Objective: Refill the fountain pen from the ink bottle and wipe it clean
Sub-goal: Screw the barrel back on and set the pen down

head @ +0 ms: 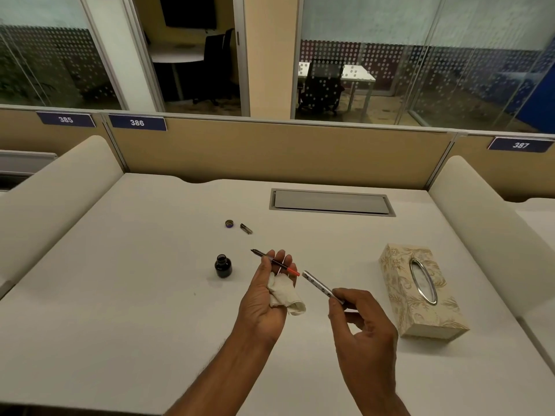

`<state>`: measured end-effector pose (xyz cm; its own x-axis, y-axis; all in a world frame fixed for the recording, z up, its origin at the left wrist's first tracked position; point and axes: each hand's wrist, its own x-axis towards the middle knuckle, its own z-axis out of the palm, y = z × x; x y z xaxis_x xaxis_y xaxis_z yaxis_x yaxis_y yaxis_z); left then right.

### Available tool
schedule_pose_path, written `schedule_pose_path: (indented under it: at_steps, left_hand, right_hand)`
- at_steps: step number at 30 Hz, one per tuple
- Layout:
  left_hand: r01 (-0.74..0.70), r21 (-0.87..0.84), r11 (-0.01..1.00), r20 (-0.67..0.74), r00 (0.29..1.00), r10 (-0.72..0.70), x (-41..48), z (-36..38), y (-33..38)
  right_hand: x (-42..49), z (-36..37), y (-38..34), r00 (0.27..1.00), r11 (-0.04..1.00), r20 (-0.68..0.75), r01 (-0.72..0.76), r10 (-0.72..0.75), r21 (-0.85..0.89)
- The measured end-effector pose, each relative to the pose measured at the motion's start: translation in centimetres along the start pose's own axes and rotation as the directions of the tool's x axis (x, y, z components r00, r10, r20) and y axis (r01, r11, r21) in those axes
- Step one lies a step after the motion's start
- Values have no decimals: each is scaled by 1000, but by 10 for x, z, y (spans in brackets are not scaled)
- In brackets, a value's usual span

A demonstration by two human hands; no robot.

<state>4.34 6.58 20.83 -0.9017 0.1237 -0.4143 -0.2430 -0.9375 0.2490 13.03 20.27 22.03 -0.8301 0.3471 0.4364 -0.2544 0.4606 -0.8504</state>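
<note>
While the left hand (264, 295) pinches the nib section (274, 262) and tissue (285, 295) and the right hand (360, 322) pinches the barrel (321, 288), the uncapped ink bottle (223, 265) at nine o'clock risks tipping from a careless wrist.

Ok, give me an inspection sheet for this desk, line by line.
Surface: white desk, closed hatch at the back.
Job's things: open ink bottle; bottle cap and small pen piece lying behind it.
Clutter: tissue box on the right.
Hands: left hand holds pen and crumpled tissue; right hand holds silver barrel.
Cables: nothing seen.
Surroundings: partitions numbered 385 to 387, glass-walled rooms beyond.
</note>
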Motion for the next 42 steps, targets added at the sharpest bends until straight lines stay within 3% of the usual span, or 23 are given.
schedule_pose_path:
  at_steps: [23, 34, 42]
  left_hand:
    - [10, 49, 999, 10, 1000, -10, -10, -3, -9]
    - [118, 81, 990, 20, 993, -120, -20, -3, -24]
    - [72, 172, 983, 38, 996, -80, -18, -3, -19]
  right_hand:
    - [-7, 8, -3, 999, 999, 19, -29, 28, 41]
    - [-4, 21, -2, 998, 999, 46, 37, -36, -22]
    - [-4, 25, 3, 999, 1000, 43, 18, -17, -12]
